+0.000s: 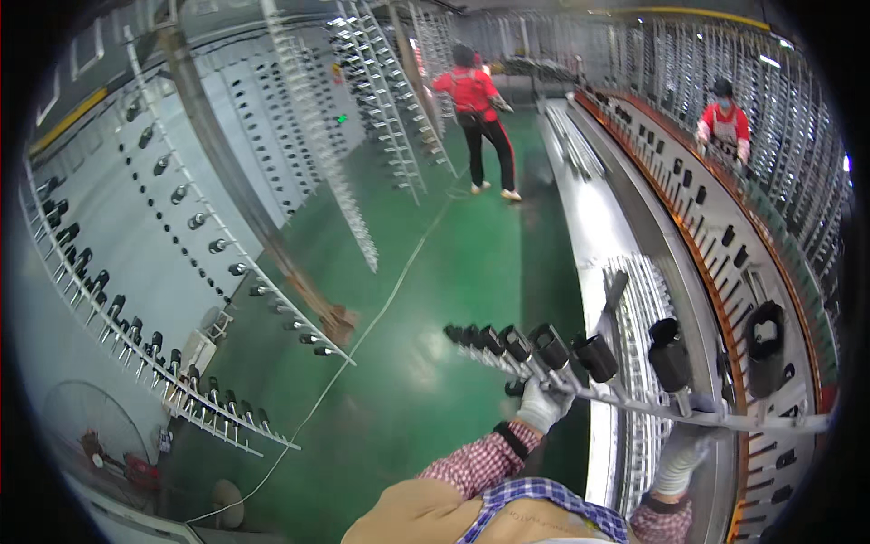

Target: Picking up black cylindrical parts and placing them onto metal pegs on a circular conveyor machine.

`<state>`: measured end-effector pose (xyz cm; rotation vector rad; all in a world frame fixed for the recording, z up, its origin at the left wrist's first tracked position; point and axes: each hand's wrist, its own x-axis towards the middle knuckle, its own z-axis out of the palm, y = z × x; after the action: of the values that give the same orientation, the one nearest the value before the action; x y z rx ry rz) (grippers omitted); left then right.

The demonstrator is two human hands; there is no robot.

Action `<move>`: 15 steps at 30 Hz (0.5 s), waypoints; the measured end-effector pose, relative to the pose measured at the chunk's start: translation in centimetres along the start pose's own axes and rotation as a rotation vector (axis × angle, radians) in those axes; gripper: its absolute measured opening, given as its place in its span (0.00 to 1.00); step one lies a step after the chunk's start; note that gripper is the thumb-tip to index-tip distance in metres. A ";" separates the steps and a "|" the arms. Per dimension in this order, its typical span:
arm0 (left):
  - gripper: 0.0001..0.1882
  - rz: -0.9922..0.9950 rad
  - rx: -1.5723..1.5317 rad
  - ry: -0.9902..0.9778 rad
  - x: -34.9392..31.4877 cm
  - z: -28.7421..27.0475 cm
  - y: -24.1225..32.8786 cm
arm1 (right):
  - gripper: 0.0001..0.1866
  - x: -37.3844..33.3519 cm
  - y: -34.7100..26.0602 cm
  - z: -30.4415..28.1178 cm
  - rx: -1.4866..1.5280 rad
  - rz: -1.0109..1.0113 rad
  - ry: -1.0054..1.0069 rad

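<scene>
A long pale metal rack bar [625,396] with short prongs stretches in front of me, its right end over the conveyor. Several black cup-shaped parts [595,358] stand on its prongs. My left hand [546,405], in a whitish glove, is closed round the bar toward its far left part. My right hand [681,458], gloved too, is at the bar farther right, below a large black cup [669,364]. Its fingers are smeared and partly hidden at the bar, but they look wrapped round it.
A metal table [580,218] holds stacked bare racks [639,281]. Beside it runs an orange-edged conveyor [693,240] with black parts. Loaded racks [195,222] hang at left near a brown post [245,199]. A cable [390,299] crosses the green floor. Two people [473,95] are farther off.
</scene>
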<state>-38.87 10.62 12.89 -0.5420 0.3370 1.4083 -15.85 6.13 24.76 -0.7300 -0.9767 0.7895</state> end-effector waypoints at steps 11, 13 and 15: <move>0.20 0.230 0.229 -0.071 1.4 -4.9 23.1 | 0.14 2.6 15.3 35.6 0.211 0.147 -0.262; 0.20 0.296 0.328 -0.136 0.0 -9.1 29.1 | 0.05 2.6 16.5 43.3 0.319 0.128 -0.381; 0.16 -0.058 -0.634 -0.374 -0.6 -17.5 37.1 | 0.06 1.7 18.0 49.8 0.349 0.173 -0.470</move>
<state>-73.90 3.25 -7.24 -0.7718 -0.4406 1.5180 -64.84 25.62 29.56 -0.3300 -1.1611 1.2830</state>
